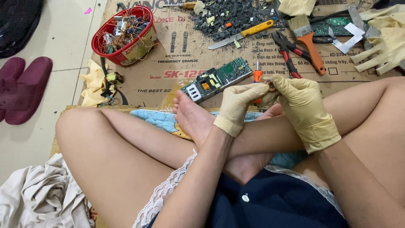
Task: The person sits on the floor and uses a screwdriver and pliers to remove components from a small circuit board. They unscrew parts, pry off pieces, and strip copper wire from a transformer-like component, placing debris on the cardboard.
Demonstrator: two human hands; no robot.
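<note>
2 gloved hands meet above crossed legs. Left hand (pixel 238 105) clamps screwdriver (pixel 257 76), shaft pointing up-away. Right hand (pixel 301 103) pinches small coil part (pixel 271 87) between both hands. Circuit board (pixel 217 79) just beyond left hand.

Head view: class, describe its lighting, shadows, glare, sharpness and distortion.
Head view: soft, even light with faint shadows; mild sheen on the floor tiles; left hand, right hand and circuit board reasonably sharp; wide-angle stretch toward the corners.
</note>
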